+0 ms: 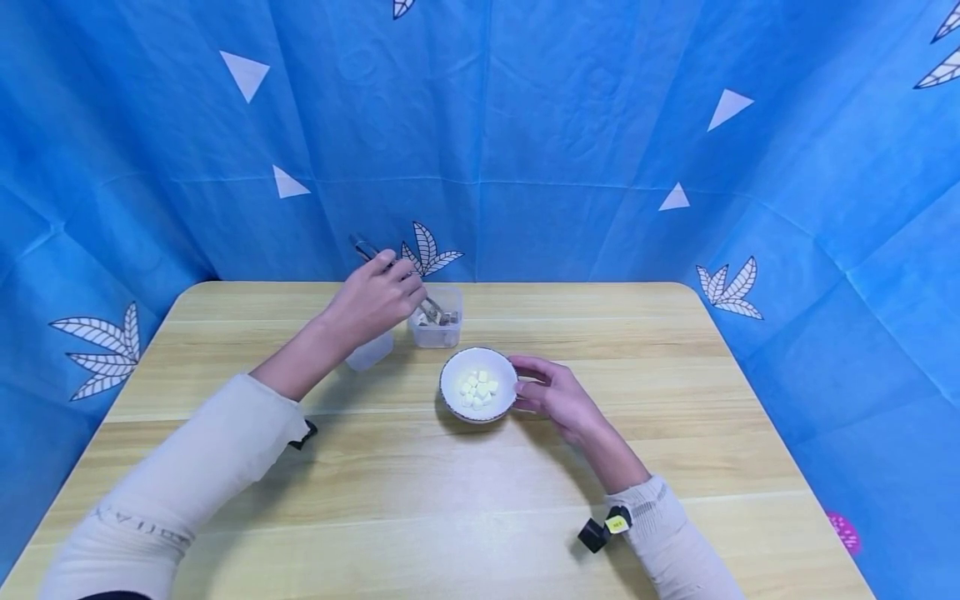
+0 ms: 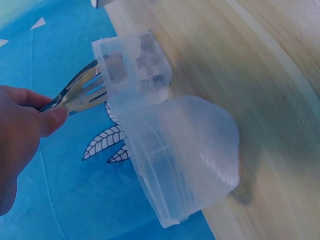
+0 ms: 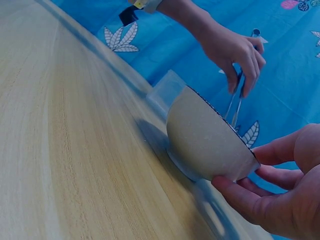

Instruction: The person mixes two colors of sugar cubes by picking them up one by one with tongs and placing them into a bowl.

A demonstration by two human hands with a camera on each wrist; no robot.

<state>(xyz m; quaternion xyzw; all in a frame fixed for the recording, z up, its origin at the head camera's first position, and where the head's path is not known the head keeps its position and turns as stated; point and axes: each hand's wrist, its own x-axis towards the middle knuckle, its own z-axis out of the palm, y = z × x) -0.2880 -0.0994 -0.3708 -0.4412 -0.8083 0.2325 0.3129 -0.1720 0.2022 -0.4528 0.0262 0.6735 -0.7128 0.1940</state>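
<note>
My left hand [image 1: 378,296] holds metal tongs [image 2: 84,96] with slotted ends. Their tips reach into a clear plastic box [image 1: 437,338] that contains small dark and pale pieces [image 1: 450,318]; whether a piece sits between the tips I cannot tell. Nearer to me, my right hand [image 1: 553,395] grips the right side of a white bowl [image 1: 454,380] with a dark-patterned rim. Several small whitish cubes [image 1: 478,388] lie in the bowl. The right wrist view shows the thumb [image 3: 235,192] against the bowl's outer wall and the fingers by its rim.
A second translucent plastic box [image 1: 370,353] stands to the left of the first, partly hidden under my left forearm in the head view. The boxes and bowl are on a light wooden table [image 1: 480,500]. A blue patterned cloth [image 1: 555,125] hangs behind the table.
</note>
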